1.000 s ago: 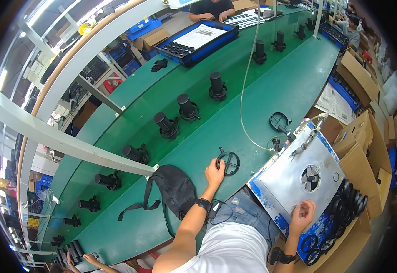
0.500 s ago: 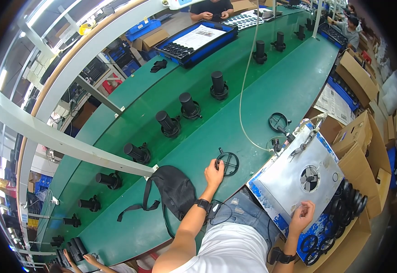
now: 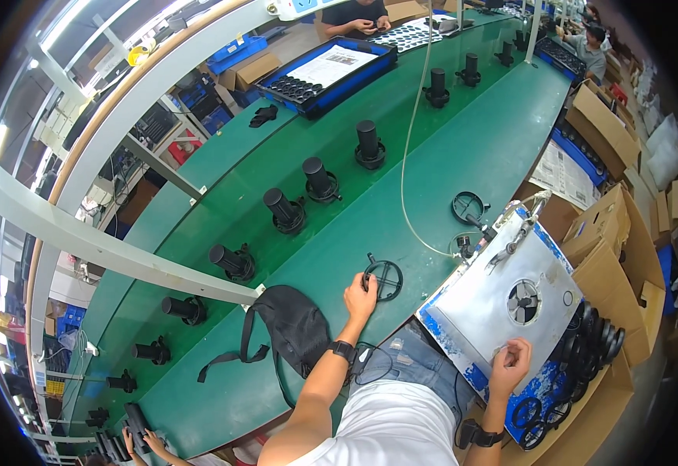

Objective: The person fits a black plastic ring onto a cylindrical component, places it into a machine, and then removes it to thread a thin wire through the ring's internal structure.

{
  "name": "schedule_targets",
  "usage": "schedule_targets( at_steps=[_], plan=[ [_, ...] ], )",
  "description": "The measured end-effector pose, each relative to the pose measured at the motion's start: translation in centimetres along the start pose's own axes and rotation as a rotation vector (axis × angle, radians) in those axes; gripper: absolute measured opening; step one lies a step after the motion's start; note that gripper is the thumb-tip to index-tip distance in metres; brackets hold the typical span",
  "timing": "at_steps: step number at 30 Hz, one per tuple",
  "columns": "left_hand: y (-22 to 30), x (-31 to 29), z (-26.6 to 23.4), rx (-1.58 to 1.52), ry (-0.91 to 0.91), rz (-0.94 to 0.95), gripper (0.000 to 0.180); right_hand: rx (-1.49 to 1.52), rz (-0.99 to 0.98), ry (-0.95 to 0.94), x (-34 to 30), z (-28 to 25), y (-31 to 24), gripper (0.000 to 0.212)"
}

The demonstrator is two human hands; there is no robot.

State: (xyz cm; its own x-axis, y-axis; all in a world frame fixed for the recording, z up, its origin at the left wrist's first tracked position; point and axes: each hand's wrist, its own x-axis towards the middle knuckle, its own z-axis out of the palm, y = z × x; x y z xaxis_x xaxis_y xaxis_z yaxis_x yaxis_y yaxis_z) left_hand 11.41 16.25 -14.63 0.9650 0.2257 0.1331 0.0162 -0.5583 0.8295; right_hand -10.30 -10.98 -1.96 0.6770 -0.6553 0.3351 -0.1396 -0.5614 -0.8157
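Note:
My left hand (image 3: 360, 297) is closed on the near left rim of a black plastic ring with cross spokes (image 3: 386, 280), which rests on the green bench. A small stub sticks out from the ring's far side. Over the near part of a silver metal plate with blue edges (image 3: 479, 318) is my right hand (image 3: 511, 363), fingers curled inward. What it holds, if anything, is hidden. A round opening (image 3: 525, 301) in that plate shows fan-like blades. Beyond the plate's far left corner, a second black spoked ring (image 3: 469, 207) lies on the bench.
Black cylinders on round bases, one a black cylinder unit (image 3: 367, 141), line the green belt. A black bag (image 3: 288, 326) lies left of my forearm. A thin hose (image 3: 407, 167) hangs down to the metal fixture. Black rings (image 3: 587, 342) and cardboard boxes (image 3: 615, 241) crowd the right.
The whole view has shifted slightly left. My hands keep nearly the same pose. At the lower left, another person's hands have moved a black cylinder apart from the others.

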Motion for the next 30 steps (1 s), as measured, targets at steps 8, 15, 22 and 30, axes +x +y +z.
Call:
schedule_targets(
  at_steps=[8, 15, 22, 30],
  plan=[
    [-0.6, 0.4, 0.9, 0.011, -0.033, 0.054, 0.028, -0.035, 0.008, 0.054, 0.0, -0.2, -0.9, 0.019],
    [0.3, 0.0, 0.5, -0.030, -0.038, 0.052, 0.026, -0.058, 0.000, 0.012, 0.7, -0.5, -1.9, 0.017],
    [0.6, 0.0, 0.4, -0.044, -0.070, 0.071, 0.028, -0.105, -0.038, 0.032, 0.6, -0.2, -2.2, 0.015],
    [0.2, 0.3, 0.1, -0.015, -0.063, 0.082, 0.028, -0.140, -0.056, 0.026, 0.6, 0.2, -2.7, 0.016]
  ],
)
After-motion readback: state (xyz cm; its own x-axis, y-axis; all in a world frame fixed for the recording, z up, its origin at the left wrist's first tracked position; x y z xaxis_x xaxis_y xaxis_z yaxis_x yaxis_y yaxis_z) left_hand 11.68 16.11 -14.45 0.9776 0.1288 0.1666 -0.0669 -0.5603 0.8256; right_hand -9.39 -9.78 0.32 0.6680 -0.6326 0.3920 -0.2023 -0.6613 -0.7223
